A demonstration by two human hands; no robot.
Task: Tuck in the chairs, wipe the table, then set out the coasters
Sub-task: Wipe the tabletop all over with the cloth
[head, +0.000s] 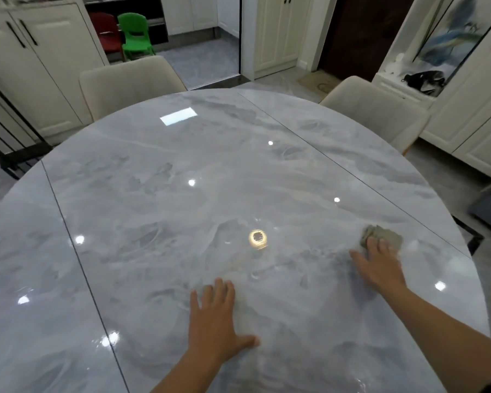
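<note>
**Marble top, cloth under right hand**

Grey-white marble table [182,171], glossy, ceiling lights mirrored in it; two thin seams cross the top. Right hand [379,265] lies flat, fingers spread, pressing down on a crumpled grey-beige cloth [386,235] near the table's right edge; it is not closed around the cloth, which pokes out past the fingertips. Left hand [214,321] rests palm-down on bare marble near the front, fingers wide, holding nothing. Two beige upholstered chairs at the far side: left chair [128,80] and right chair [377,109], backs close to the rim. Green plastic chair [133,35] beyond the doorway.
</note>
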